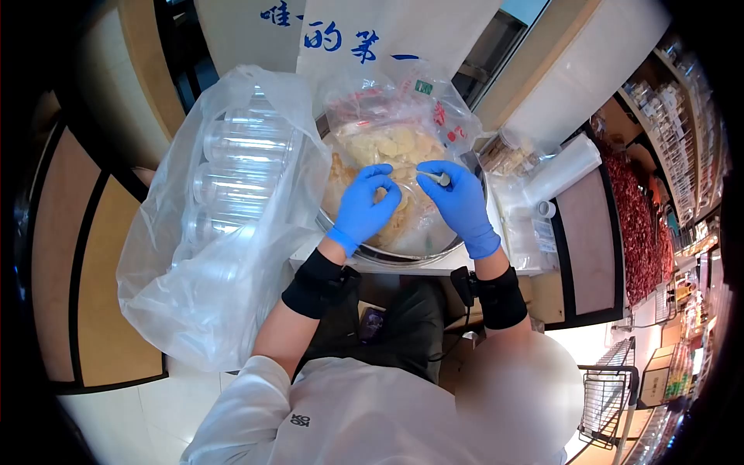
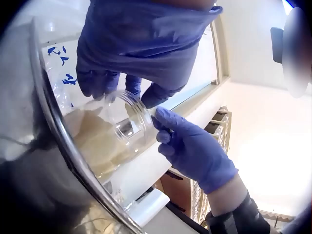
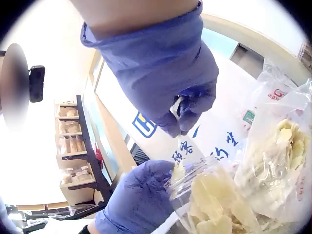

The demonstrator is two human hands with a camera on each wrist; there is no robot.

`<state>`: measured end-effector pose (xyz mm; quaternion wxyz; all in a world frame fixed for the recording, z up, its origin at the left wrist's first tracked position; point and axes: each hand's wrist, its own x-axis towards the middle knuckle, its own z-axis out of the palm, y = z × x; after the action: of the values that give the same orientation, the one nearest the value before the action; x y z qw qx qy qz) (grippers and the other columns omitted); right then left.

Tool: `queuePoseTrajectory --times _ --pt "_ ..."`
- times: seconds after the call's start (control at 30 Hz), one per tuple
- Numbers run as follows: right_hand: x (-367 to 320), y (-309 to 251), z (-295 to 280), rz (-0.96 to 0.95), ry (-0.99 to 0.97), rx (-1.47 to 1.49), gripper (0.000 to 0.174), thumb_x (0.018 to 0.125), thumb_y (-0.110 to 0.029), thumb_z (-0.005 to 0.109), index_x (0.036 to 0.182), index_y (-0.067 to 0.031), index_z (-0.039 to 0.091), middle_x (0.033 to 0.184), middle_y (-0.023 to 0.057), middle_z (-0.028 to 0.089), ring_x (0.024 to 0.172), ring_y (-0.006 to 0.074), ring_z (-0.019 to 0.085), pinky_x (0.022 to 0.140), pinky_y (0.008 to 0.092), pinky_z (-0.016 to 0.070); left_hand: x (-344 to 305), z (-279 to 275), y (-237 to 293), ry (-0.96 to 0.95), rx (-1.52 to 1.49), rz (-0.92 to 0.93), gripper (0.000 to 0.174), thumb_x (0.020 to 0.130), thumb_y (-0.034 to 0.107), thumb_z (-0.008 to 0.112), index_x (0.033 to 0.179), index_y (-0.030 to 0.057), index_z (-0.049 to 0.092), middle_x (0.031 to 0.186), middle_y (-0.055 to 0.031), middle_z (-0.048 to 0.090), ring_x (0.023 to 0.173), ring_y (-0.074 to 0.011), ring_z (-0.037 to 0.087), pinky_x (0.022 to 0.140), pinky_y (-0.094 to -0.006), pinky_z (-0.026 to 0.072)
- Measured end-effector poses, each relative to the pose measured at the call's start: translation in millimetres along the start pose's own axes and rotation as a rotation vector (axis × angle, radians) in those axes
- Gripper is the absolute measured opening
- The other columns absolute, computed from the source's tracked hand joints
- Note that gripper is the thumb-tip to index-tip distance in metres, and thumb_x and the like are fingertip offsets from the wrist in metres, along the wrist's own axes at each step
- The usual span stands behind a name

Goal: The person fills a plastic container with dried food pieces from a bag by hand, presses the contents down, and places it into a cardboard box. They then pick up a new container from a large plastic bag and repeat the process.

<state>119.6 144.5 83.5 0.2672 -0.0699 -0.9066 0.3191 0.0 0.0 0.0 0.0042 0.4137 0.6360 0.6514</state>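
My left hand [image 1: 366,203] in a blue glove grips a clear plastic jar [image 2: 139,122] near its ridged mouth. Pale yellow dried slices [image 3: 212,200] lie inside the jar, which is tipped over on its side in the left wrist view. Opposite it, my gloved right hand [image 1: 457,198] pinches a small whitish piece [image 1: 443,179] between thumb and fingers, close to the jar's mouth. Both hands are over a round metal basin [image 1: 422,262]. A clear bag of pale slices [image 3: 280,161] with red print lies in the basin's far part.
A big translucent bag [image 1: 167,256] of stacked clear containers [image 1: 240,167] stands left of the basin. To the right are a white roll [image 1: 570,167] and a jar of brown pieces [image 1: 504,143]. Behind rises a white panel [image 1: 403,31] with blue characters. A shopping cart [image 1: 608,387] stands at right.
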Motion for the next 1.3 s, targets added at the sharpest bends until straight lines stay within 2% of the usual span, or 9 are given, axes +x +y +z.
queuePoseTrajectory --times 0.07,0.5,0.6,0.7,0.77,0.87,0.97,1.07,1.3 --pt "-2 4 4 0.151 -0.044 0.256 0.026 0.088 -0.014 0.067 0.113 -0.0068 0.066 0.090 0.0055 0.068 0.067 0.0106 0.058 0.064 0.0252 0.0481 2 -5 -5 -0.026 0.003 0.041 0.015 0.081 0.018 0.068 0.088 0.0045 0.065 0.121 -0.0162 0.058 0.112 -0.0315 0.057 0.096 -0.0373 0.0441" --pt "-10 0 11 0.241 -0.322 0.235 0.022 0.091 -0.018 0.066 0.108 -0.0051 0.066 0.083 0.0000 0.064 0.057 0.0055 0.054 0.053 0.0228 0.0454 4 -28 -5 -0.239 0.121 0.109 0.010 0.080 0.009 0.064 0.087 0.0054 0.069 0.125 -0.0105 0.058 0.115 -0.0259 0.056 0.099 -0.0357 0.0424" --pt "-8 -17 5 0.250 -0.472 0.205 0.021 0.093 -0.020 0.063 0.108 -0.0058 0.067 0.076 -0.0001 0.062 0.056 0.0055 0.053 0.051 0.0233 0.0440 2 -30 -13 -0.278 -0.038 0.060 0.014 0.081 0.015 0.066 0.091 0.0046 0.068 0.123 -0.0119 0.059 0.115 -0.0297 0.056 0.097 -0.0364 0.0451" --pt "-4 -18 4 0.292 -0.543 0.254 0.022 0.096 -0.021 0.059 0.109 -0.0056 0.067 0.074 0.0003 0.061 0.055 0.0058 0.052 0.050 0.0237 0.0428 -4 -28 -13 -0.305 -0.061 0.069 0.034 0.082 0.014 0.067 0.115 0.0051 0.063 0.125 -0.0153 0.057 0.118 -0.0292 0.055 0.099 -0.0350 0.0438" --pt "-1 -8 7 0.203 -0.445 0.233 0.022 0.097 -0.020 0.057 0.110 -0.0047 0.066 0.074 0.0009 0.061 0.056 0.0057 0.052 0.051 0.0226 0.0416 -17 -23 2 -0.238 -0.350 -0.118 0.066 0.080 0.013 0.070 0.141 0.0065 0.043 0.130 -0.0173 0.055 0.125 -0.0259 0.050 0.106 -0.0357 0.0385" --pt "4 -13 5 0.272 -0.511 0.253 0.022 0.097 -0.019 0.056 0.110 -0.0040 0.066 0.079 0.0031 0.063 0.066 0.0085 0.057 0.060 0.0234 0.0449 -21 -17 7 -0.253 -0.141 -0.086 0.093 0.075 0.021 0.078 0.150 0.0058 0.025 0.132 -0.0205 0.053 0.127 -0.0269 0.049 0.106 -0.0366 0.0384" --pt "5 14 19 -0.062 -0.318 0.200 0.022 0.098 -0.020 0.055 0.109 -0.0050 0.065 0.087 0.0065 0.065 0.071 0.0125 0.059 0.067 0.0276 0.0496 -18 -12 3 -0.333 0.013 -0.152 0.098 0.068 0.028 0.085 0.147 0.0043 0.032 0.133 -0.0195 0.054 0.125 -0.0279 0.052 0.104 -0.0367 0.0411" --pt "1 -8 10 0.098 -0.318 0.169 0.020 0.097 -0.016 0.055 0.109 -0.0020 0.064 0.092 0.0081 0.066 0.086 0.0144 0.060 0.079 0.0292 0.0476 -21 -11 2 -0.307 0.076 -0.149 0.095 0.068 0.030 0.085 0.145 0.0051 0.035 0.132 -0.0181 0.055 0.121 -0.0288 0.055 0.101 -0.0365 0.0440" --pt "0 4 6 0.059 -0.595 0.213 0.021 0.098 -0.017 0.054 0.110 -0.0024 0.063 0.093 0.0071 0.066 0.085 0.0145 0.059 0.081 0.0290 0.0472 -25 -10 7 -0.284 0.123 -0.147 0.091 0.068 0.034 0.085 0.143 0.0078 0.040 0.131 -0.0171 0.056 0.119 -0.0303 0.057 0.100 -0.0381 0.0456"
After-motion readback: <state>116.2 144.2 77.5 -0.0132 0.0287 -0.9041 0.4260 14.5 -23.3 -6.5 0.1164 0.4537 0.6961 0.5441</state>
